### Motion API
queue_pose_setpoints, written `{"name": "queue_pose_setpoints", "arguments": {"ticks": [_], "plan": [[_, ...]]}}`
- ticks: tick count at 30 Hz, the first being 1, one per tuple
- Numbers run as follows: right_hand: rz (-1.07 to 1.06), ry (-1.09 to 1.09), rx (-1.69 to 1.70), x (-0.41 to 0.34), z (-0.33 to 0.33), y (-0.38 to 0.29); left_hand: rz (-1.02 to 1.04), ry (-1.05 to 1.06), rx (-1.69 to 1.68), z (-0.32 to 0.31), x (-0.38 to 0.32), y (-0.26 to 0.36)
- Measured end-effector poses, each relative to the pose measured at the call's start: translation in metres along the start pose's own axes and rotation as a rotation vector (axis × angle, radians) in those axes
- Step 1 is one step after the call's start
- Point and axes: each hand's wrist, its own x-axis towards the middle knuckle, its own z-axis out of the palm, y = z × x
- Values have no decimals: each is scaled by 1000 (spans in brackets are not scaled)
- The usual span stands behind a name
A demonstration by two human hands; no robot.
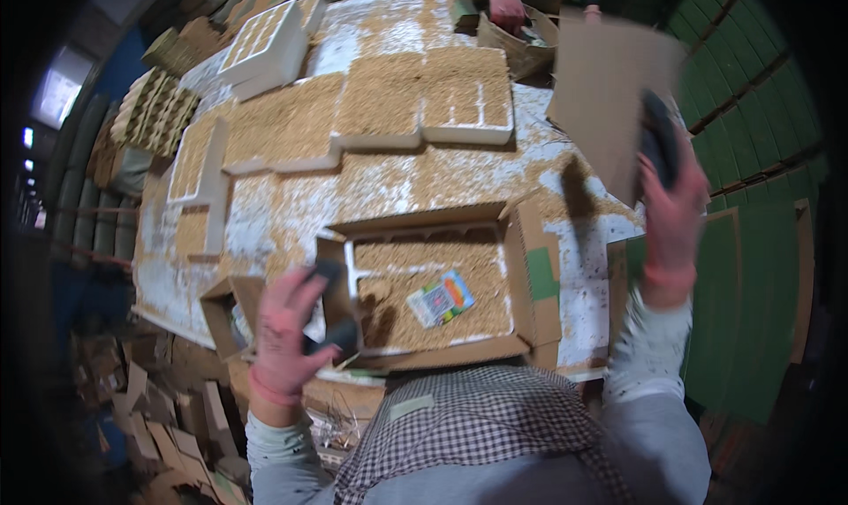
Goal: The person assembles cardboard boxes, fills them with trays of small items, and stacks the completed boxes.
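Before me lies a cardboard box holding a white foam tray filled with a tan granular material, with a printed packet on top. My left hand, in a pink glove with dark fingertips, is at the box's left side, thumb and fingers apart; whether it touches the flap cannot be told. On the right, my right hand, gloved alike and blurred, is raised with its dark fingers against the edge of a flat cardboard sheet, which it appears to grip.
Foam trays of the same material stand across the table. Egg-carton-like trays are at left, a small open box nearer. Another person's gloved hand reaches into a sack. Green stacks rise at right.
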Motion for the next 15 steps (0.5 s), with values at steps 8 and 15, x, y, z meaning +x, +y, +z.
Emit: {"name": "queue_pose_setpoints", "arguments": {"ticks": [8, 15], "plan": [[-26, -1017, 171, -97, 2, -67, 290, -200, 377, -12, 17, 46], [-700, -1431, -798, -125, 82, -114, 150, -673, 542, 106, 36, -2]]}}
